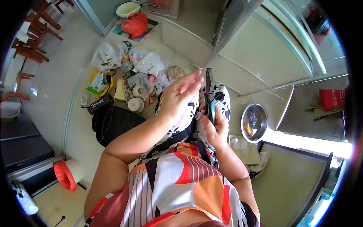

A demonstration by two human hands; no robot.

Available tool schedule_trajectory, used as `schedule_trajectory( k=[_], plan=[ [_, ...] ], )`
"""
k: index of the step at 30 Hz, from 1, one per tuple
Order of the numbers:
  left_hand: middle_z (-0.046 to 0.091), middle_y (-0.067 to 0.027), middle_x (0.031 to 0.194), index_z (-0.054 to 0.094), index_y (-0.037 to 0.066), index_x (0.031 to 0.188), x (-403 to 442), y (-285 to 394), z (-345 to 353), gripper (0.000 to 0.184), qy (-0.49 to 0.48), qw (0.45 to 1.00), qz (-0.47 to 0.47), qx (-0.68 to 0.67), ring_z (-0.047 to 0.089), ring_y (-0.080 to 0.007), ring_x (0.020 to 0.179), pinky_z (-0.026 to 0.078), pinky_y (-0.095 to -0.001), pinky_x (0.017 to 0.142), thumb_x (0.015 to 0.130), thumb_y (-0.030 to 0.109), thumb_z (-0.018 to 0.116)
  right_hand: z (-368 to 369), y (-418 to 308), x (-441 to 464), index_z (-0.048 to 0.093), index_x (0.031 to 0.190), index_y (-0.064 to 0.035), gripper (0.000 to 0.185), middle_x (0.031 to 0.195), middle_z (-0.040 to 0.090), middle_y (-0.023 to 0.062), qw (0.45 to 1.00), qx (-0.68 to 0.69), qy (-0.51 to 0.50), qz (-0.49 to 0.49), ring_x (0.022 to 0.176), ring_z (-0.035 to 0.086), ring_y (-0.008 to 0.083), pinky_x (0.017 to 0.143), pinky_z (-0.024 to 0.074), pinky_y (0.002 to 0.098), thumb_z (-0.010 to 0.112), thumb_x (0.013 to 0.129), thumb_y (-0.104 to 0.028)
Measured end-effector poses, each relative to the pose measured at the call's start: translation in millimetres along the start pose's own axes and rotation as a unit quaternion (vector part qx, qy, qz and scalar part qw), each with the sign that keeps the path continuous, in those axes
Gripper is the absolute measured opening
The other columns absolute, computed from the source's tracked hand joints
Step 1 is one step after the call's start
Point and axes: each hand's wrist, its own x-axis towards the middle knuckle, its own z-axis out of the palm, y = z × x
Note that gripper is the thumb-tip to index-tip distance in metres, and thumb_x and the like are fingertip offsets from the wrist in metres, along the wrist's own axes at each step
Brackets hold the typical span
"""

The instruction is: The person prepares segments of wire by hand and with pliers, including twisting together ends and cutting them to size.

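My right hand [214, 128] is closed round the teal handle of a dark-bladed tool [208, 84], held upright over my lap. Whether it is a knife or scissors I cannot tell. My left hand [179, 98] is raised just left of the blade, its fingers stretched out and its palm towards the tool; I see nothing in it. Beneath both hands are my white trousers [222, 99] with black patches.
To the left on the floor is a heap of bags and cloths [151, 72], with a yellow basin [102, 81], a black bottle [100, 104] and a black seat-like object [117, 123]. At right stand a metal bowl [244, 126] and a tray [251, 156]. Cabinets [261, 49] rise ahead.
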Motion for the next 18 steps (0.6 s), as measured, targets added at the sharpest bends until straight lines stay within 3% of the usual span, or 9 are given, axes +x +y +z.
schedule_trajectory(
  k=[3,5,7,9,11,13,15,16,18],
  plan=[
    [0.063,-0.0082,0.118,0.061,0.002,0.119,8.2,1.2,5.7,0.029,-0.002,0.998,0.038,-0.058,0.058,-0.0137,0.104,0.045,-0.0306,0.091,0.097,0.02,0.056,6.8,-1.7,-2.1,0.06,0.099,0.003,0.015,0.097,0.063,0.0136,0.997,0.062,-0.033,-0.003,0.085,0.061,0.0237,0.078,0.0473,0.0323,0.058,0.086,-0.004],
    [0.063,-0.0104,0.118,0.061,0.0,0.117,10.6,7.2,7.6,0.026,0.001,0.994,0.044,-0.097,0.059,-0.0165,0.104,0.045,-0.0311,0.093,0.098,0.017,0.054,14.5,-10.4,-5.7,0.058,0.1,0.0025,0.014,0.112,0.06,0.0134,0.989,0.134,-0.062,0.01,0.094,0.06,0.0204,0.079,0.0471,0.0304,0.056,0.088,-0.004],
    [0.063,-0.012,0.118,0.062,0.001,0.116,16.2,11.7,7.6,0.026,0.035,0.991,0.099,-0.077,0.06,-0.0182,0.104,0.046,-0.0318,0.093,0.098,0.018,0.054,17.4,-12.8,-7.1,0.055,0.1,0.0004,0.013,0.125,0.054,0.0153,0.964,0.246,-0.101,0.029,0.11,0.055,0.023,0.09,0.0437,0.0342,0.055,0.088,-0.004],
    [0.064,-0.0181,0.117,0.06,0.002,0.108,29.0,30.6,2.6,0.022,0.058,0.98,0.135,-0.135,0.062,-0.0263,0.107,0.046,-0.0386,0.098,0.097,0.02,0.055,18.3,-19.0,-12.8,0.053,0.098,-0.0011,0.011,0.134,0.048,0.0166,0.942,0.299,-0.131,0.075,0.122,0.048,0.0261,0.1,0.0367,0.039,0.055,0.089,-0.006],
    [0.064,-0.0195,0.116,0.059,0.003,0.103,47.2,66.6,-10.3,0.02,0.085,0.959,0.181,-0.203,0.062,-0.0303,0.106,0.046,-0.0416,0.099,0.098,0.021,0.051,12.0,-21.0,-22.0,0.055,0.099,0.0007,0.014,0.137,0.047,0.0205,0.931,0.304,-0.177,0.095,0.125,0.046,0.0314,0.105,0.0321,0.0428,0.056,0.086,-0.005],
    [0.065,-0.0187,0.109,0.056,0.003,0.102,68.6,105.0,-41.5,0.02,0.058,0.955,0.239,-0.164,0.064,-0.0323,0.102,0.049,-0.045,0.095,0.099,0.022,0.048,-1.9,-13.6,-35.6,0.058,0.099,0.003,0.016,0.135,0.048,0.0239,0.929,0.277,-0.242,0.042,0.126,0.046,0.0344,0.107,0.0315,0.0437,0.056,0.085,-0.004],
    [0.065,-0.0155,0.095,0.054,0.003,0.102,84.7,134.7,-86.3,0.017,0.013,0.96,0.272,-0.059,0.065,-0.0315,0.093,0.053,-0.0473,0.089,0.099,0.019,0.047,-16.5,-36.6,-47.1,0.06,0.094,0.0047,0.014,0.131,0.05,0.0266,0.916,0.296,-0.265,0.062,0.123,0.049,0.0361,0.105,0.033,0.0437,0.059,0.082,-0.003],
    [0.059,-0.0098,0.08,0.052,0.003,0.105,83.1,150.2,-86.4,0.017,0.063,0.957,0.28,-0.036,0.064,-0.027,0.078,0.055,-0.0478,0.082,0.099,0.018,0.046,-22.2,-39.1,-55.3,0.06,0.089,0.005,0.013,0.125,0.053,0.0263,0.907,0.332,-0.248,0.078,0.121,0.051,0.0373,0.105,0.0336,0.044,0.064,0.079,-0.003],
    [0.052,-0.002,0.072,0.057,0.003,0.105,76.4,176.8,-95.1,0.02,0.073,0.956,0.258,0.117,0.057,-0.0169,0.067,0.053,-0.0353,0.073,0.099,0.02,0.049,-43.9,-35.7,-61.9,0.061,0.084,0.0037,0.014,0.119,0.055,0.0253,0.903,0.325,-0.269,0.084,0.118,0.052,0.0391,0.102,0.0353,0.046,0.068,0.076,-0.005]
  ],
)
